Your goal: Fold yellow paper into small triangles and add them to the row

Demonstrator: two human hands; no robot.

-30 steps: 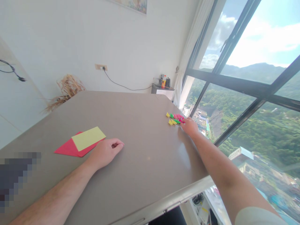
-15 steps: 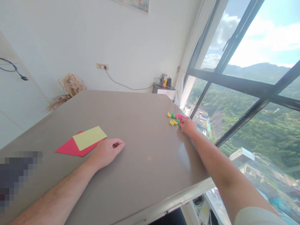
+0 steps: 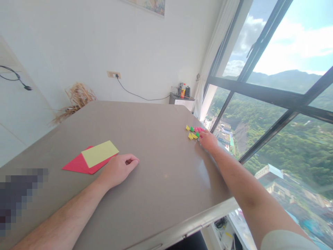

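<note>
A small pile of folded paper pieces point(image 3: 194, 132), yellow, pink and green, lies near the right edge of the grey table point(image 3: 145, 159). My right hand point(image 3: 207, 140) reaches out to that pile, fingertips touching its near side; its fingers are bunched and largely hidden. My left hand point(image 3: 118, 169) rests on the table in a loose fist, holding nothing, just right of a yellow paper sheet point(image 3: 99, 153) that lies on a red sheet point(image 3: 78, 164).
A large window point(image 3: 270, 97) runs along the right, close to the table's right edge. Dried straw point(image 3: 75, 99) sits past the far left corner. A small cabinet with bottles point(image 3: 182, 95) stands at the back wall. A blurred patch covers the lower left.
My right hand has slid slightly left into the pile of paper pieces, covering a few of the pink ones. My left hand has stayed put.
</note>
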